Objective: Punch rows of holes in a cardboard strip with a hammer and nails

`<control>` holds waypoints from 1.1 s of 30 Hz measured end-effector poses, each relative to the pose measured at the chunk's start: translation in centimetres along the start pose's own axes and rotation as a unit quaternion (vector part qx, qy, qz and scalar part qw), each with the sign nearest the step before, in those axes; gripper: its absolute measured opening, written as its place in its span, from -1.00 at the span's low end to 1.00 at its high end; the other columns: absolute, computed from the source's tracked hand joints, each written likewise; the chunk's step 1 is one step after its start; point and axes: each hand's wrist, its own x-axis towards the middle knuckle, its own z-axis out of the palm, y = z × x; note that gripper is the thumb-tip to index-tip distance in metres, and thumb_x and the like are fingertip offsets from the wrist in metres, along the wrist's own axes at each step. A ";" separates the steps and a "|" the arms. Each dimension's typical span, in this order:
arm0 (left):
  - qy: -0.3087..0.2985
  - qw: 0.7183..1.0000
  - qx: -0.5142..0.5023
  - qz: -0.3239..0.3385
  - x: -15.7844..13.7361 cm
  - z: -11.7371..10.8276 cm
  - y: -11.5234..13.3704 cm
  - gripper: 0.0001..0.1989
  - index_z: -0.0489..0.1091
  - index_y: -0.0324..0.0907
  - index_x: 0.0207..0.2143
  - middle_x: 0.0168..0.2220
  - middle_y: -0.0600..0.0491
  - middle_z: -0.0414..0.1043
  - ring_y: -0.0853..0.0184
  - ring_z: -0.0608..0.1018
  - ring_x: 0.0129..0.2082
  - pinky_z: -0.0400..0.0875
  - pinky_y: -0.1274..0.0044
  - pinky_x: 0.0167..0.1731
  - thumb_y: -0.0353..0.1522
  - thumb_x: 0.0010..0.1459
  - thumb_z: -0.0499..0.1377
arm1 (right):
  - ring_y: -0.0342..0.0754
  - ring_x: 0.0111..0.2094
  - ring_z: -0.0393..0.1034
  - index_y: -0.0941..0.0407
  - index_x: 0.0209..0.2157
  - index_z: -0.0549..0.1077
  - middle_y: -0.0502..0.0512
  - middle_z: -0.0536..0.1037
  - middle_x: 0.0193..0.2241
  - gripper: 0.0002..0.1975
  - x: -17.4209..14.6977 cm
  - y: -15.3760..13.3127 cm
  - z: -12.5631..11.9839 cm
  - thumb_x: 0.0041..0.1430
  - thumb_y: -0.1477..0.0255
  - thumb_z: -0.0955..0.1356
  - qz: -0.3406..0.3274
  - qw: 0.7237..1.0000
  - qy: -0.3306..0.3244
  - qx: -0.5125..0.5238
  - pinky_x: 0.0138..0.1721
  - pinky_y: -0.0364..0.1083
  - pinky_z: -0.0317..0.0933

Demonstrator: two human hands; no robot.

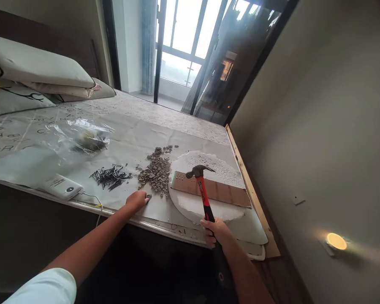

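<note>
My right hand (218,232) is wrapped round the black grip of a claw hammer (203,190) with a red and black handle. The hammer's head is over a brown board (223,191), which has several nail heads or holes near its left end. Under the board lies a round white slab (190,202) with a rough surface. My left hand (137,201) is closed near the bed's front edge, with dark nails (148,197) showing at its fingertips. A pile of grey rubble (158,169) lies just beyond it, and a heap of loose nails (110,176) to its left.
A white power bank (61,187) with a cable sits near the front edge. Behind it lies a clear plastic bag (85,137) with something dark inside. Pillows (34,63) are stacked at the far left. A wooden bed rail (247,181) and a wall bound the right side.
</note>
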 end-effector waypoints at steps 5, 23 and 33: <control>-0.023 0.999 0.008 -0.032 1.3 0.0 0.2 -0.72 0.45 -0.24 -0.30 -0.22 -0.16 0.52 0.19 0.54 -0.26 0.21 0.57 -0.49 -0.22 0.06 0.13 | -0.30 -0.81 -0.05 0.04 -0.48 0.13 -0.24 0.10 -0.77 -0.52 -0.4 -0.1 -1.0 -0.24 0.15 0.47 -0.013 1.000 0.006 0.012 -0.77 -0.21 -0.17; -0.058 0.783 -0.619 0.027 1.3 -7.8 6.4 -0.69 0.45 -0.29 -0.36 -0.50 0.00 0.47 0.40 0.50 -0.50 0.44 0.56 -0.45 -0.31 -0.17 0.36 | -0.31 -0.79 -0.06 0.06 -0.48 0.14 -0.27 0.12 -0.76 -0.55 -1.6 -1.7 -1.9 -0.18 0.15 0.45 -0.033 0.998 -0.015 0.053 -0.77 -0.23 -0.13; 0.117 0.924 -0.314 0.184 4.8 -7.4 14.5 -0.60 0.44 -0.24 -0.57 -0.68 0.13 0.31 0.44 0.35 -0.59 0.14 0.61 -0.57 -0.10 0.03 0.09 | -0.32 -0.80 -0.07 0.06 -0.47 0.13 -0.27 0.11 -0.76 -0.56 -1.5 -1.8 -2.0 -0.18 0.16 0.44 -0.047 0.996 -0.007 0.077 -0.78 -0.24 -0.15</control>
